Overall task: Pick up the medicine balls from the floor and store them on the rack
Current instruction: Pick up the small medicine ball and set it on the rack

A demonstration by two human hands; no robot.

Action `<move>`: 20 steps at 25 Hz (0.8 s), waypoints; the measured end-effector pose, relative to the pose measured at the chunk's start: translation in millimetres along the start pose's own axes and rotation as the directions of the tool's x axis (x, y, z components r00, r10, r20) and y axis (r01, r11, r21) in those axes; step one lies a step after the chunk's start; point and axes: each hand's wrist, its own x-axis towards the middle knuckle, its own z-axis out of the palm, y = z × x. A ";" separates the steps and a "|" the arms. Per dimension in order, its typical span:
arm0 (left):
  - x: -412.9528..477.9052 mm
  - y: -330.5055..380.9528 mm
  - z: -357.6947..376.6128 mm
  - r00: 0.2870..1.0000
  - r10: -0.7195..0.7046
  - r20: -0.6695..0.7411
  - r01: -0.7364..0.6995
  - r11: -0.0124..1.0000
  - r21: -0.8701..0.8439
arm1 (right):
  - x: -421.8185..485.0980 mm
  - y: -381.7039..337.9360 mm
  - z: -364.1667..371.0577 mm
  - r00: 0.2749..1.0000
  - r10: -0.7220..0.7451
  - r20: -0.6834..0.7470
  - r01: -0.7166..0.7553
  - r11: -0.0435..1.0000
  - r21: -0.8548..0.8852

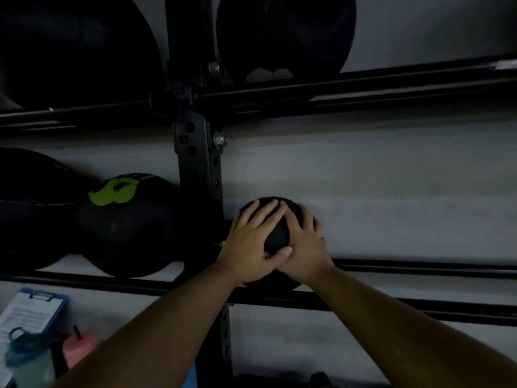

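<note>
your left hand (253, 242) and right hand (303, 245) press flat, fingers spread, on a small black ball (275, 233) sitting on the rack's two rails (391, 303), just right of the post (200, 169). let go unevenly and the round ball could roll along the smooth metal bars. left of the post sits a matte ball with green print (126, 222).

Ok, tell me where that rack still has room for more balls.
Free: the middle shelf rails right of the small ball both hands hold, and the upper rails right of the big ball. Crowded: left of the upright, around the green-marked ball.
</note>
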 end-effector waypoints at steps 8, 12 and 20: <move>7.9 20.6 1.4 0.989 -0.150 0.002 0.150 0.987 -0.054 | -1.6 24.5 -2.9 0.996 -0.085 0.020 0.084 0.994 0.063; 2.2 30.1 -18.4 0.983 -0.179 0.049 0.183 0.977 -0.109 | -7.1 44.9 -31.7 0.963 -0.187 0.194 0.175 0.981 0.078; 36.9 56.8 -46.8 0.997 -0.069 0.014 0.070 0.935 -0.347 | -34.4 74.7 -135.7 0.977 0.106 0.183 -0.100 0.994 -0.041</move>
